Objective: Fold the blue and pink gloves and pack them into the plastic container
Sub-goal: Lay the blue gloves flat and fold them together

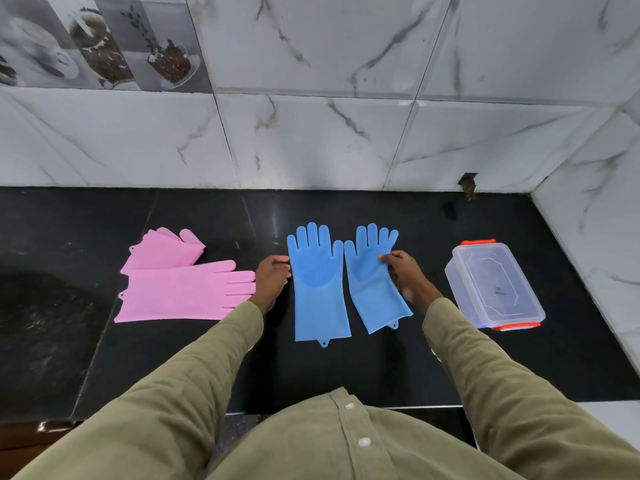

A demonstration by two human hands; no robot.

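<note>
**Two blue gloves flat, fingers pointing away from us**

We see two blue gloves lying flat side by side on the black counter (346,372). The left blue glove (316,289) runs straight near to far, cuff toward us and fingers toward the wall, its bristled palm facing up. The right blue glove (372,282) lies just beside it, cuff near, fingers far, its long axis leaning a little to the left at the fingertips.

Our left hand (272,277) sits at the left edge of the left blue glove, fingers curled inward at that edge; we cannot tell whether they actually pinch it. Our right hand (403,271) pinches the right edge of the right blue glove near its palm between thumb and fingers.

To the left, well apart from the blue pair, lie the pink gloves: the near pink glove (183,292) stretches left to right with fingers pointing right, nearly reaching our left hand, and the far pink glove (162,249) lies partly under it, angled toward the wall. To the right stands the clear plastic container (491,284), lid on, with orange clips at its near and far ends. A marble tiled wall (311,133) backs the counter.
</note>
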